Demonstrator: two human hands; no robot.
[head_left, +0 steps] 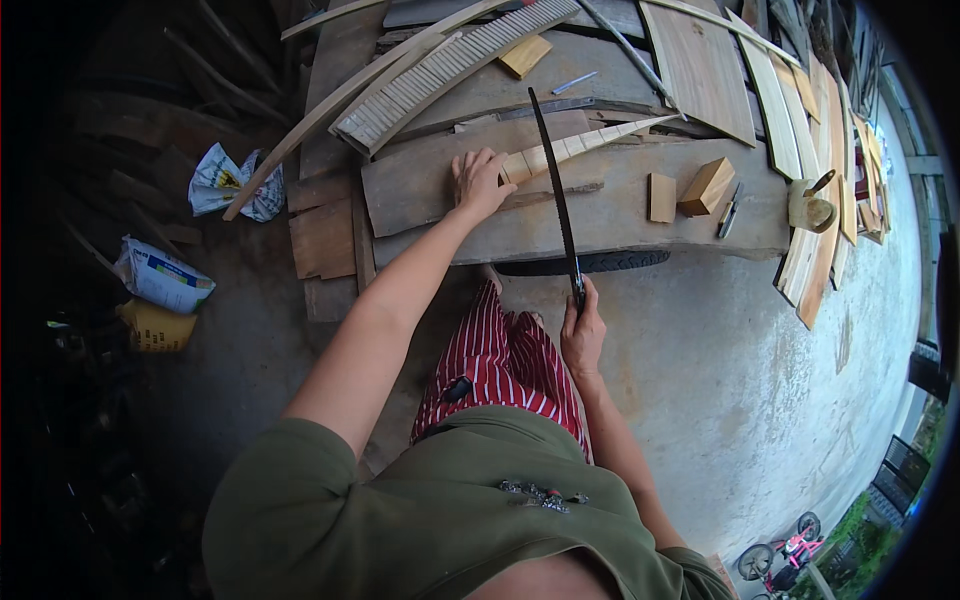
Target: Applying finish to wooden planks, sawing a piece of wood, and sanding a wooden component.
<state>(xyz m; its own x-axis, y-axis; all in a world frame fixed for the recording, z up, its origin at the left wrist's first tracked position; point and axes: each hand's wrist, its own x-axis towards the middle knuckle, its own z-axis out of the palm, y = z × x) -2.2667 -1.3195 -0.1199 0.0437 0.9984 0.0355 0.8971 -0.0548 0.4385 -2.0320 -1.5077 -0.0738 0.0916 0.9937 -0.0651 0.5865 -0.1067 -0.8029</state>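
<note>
Right hand (583, 335) grips long black saw (558, 190); left hand (480, 187) pins pale tapered wood strip (577, 146) extending rightward; likely light, stiff; hold wide end.

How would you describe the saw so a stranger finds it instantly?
Find the plank worktop. In front of its near edge, the right hand grips the saw, its blade crossing a pale tapered strip. Dark and toothed, it stands apart from the wood.

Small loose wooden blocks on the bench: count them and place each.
3: one block beyond the tip of the saw; a flat block and a thicker block side by side right of it. Others may be hidden.
</note>
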